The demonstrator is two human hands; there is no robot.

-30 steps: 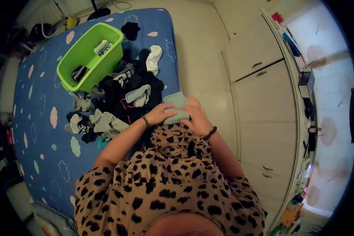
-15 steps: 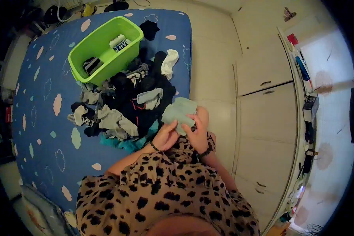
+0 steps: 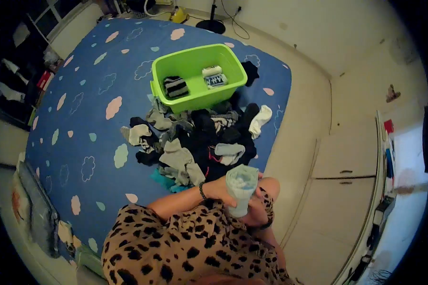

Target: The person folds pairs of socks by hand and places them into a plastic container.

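the left hand (image 3: 218, 190) and right hand (image 3: 258, 211) grip a pale sock (image 3: 241, 186), mouth spread, near the pile (image 3: 199, 140) on the bed (image 3: 102, 183).

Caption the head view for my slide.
Left hand and right hand hold pale green fabric near heaped socks and a green tub.

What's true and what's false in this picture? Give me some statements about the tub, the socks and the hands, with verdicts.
1. The green tub stands on the bed cover. True.
2. The white sock lies inside the tub. False: the sock lies outside, at the edge of the sock pile.
3. The left grip and right grip hold the pale green cloth. True.
4. The bed cover is plain. False: clouds and drops are printed on it.
5. The striped bundle lies inside the tub. True.
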